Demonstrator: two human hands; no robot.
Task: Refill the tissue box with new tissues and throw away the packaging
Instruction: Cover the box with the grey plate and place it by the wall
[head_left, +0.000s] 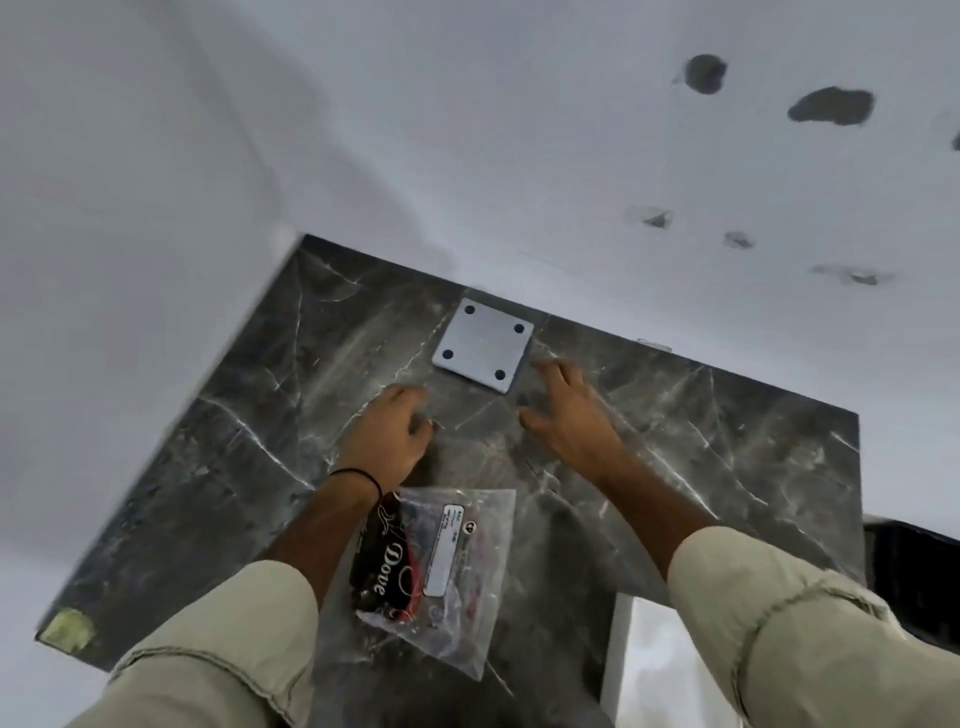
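Note:
A flat clear plastic wrapper (457, 566) with a black "Dove" label lies on the dark marble table (727, 457), near its front. A grey square plate with four dark round dots (483, 345) lies flat by the far edge against the wall. My left hand (387, 434) hovers just left of and below the plate, fingers loosely bent and holding nothing. My right hand (566, 415) is beside the plate's lower right corner, fingers spread and empty. Neither hand touches the plate or the wrapper. No loose tissues are in sight.
A white wall (467, 156) with dark chipped patches rises behind the table. A white blurred block (654, 660) stands at the table's front right. A dark object (914, 571) sits past the right edge. A yellowish patch (67, 629) marks the front left corner.

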